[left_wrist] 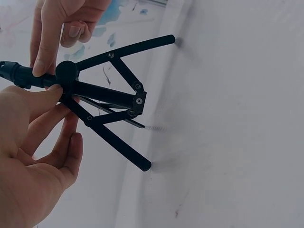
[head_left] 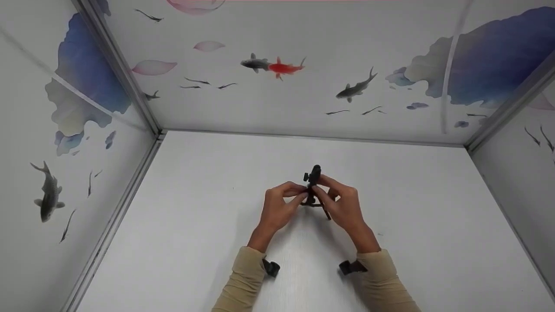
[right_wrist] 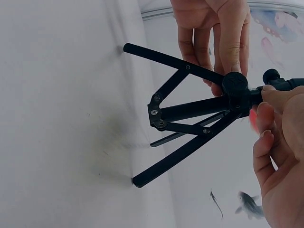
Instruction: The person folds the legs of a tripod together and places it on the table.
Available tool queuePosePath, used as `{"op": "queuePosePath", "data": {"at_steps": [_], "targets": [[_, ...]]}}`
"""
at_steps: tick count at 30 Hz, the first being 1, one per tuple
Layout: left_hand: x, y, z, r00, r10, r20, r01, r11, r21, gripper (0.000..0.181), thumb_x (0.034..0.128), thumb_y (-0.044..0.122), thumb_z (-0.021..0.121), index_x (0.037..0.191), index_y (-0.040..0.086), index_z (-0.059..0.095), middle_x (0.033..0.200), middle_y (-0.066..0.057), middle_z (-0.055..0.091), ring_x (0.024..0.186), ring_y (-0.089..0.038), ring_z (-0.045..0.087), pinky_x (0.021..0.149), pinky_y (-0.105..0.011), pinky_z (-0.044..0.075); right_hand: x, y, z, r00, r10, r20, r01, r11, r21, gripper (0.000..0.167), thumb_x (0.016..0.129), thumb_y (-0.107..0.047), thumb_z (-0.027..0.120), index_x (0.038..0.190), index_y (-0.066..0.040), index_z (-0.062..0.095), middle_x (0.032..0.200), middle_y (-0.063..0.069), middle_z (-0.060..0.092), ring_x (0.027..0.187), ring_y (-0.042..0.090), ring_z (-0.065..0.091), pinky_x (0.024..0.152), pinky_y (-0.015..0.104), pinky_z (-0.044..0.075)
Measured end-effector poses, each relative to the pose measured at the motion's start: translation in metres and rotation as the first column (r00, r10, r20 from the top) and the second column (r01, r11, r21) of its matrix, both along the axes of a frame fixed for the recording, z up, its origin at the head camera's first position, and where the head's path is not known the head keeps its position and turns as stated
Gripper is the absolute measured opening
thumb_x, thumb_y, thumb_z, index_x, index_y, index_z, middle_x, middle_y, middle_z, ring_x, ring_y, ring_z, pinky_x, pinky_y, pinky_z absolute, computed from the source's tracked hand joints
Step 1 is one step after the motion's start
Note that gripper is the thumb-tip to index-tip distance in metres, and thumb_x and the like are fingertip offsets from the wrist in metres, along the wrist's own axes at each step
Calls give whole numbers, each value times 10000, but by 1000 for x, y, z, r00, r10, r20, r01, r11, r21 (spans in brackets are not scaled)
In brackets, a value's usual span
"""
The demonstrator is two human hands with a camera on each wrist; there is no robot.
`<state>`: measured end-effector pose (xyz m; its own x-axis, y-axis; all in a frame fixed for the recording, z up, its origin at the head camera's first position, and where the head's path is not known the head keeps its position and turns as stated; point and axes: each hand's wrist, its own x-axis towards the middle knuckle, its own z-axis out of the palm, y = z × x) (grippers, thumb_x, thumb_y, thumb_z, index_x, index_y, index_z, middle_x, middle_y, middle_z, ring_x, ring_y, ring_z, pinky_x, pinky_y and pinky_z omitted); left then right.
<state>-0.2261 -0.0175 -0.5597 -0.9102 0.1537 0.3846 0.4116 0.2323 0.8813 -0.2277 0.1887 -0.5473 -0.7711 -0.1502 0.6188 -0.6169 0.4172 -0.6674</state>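
Tripod, long axis roughly upright.
I see left hand pinching it at the knob, right hand pinching just above the knob; neither clearly nearer.

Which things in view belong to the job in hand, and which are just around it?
In the job:
black tripod, legs spread
left hand, holding the tripod
right hand, likewise
white table, beneath it

Just around:
fish-printed wall panels
left wrist camera
right wrist camera
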Motion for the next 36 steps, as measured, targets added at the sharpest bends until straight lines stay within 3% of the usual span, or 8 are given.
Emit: {"op": "queuePosePath", "data": {"at_steps": [14,25,36], "targets": [[1,1,1,1000,9,-11,-9,1000,0,141,988,158,816,1124,196,816,1056,73,848,1024,-48,799,1089,-430,568,1,0,0,1000,-8,-8,8,1000,13,397,970,-62,811,1345,-189,775,1160,22,839,499,54,483,489,250,430],[1,1,3,1000,14,-11,-14,1000,14,141,985,145,818,1121,181,822,1055,56,849,1021,-54,803,1089,-437,568,-1,-3,-1,998,-52,-25,53,998,22,404,922,23,828,1305,-98,790,1128,87,842,499,74,443,490,242,393],[2,1,4,999,17,-28,-16,1000,14,144,984,139,818,1121,183,820,1065,56,849,1022,-46,801,1091,-441,572,1,0,1,1000,-10,-7,10,1000,9,400,969,-69,813,1349,-186,776,1167,22,838,492,65,466,493,203,404]]}}
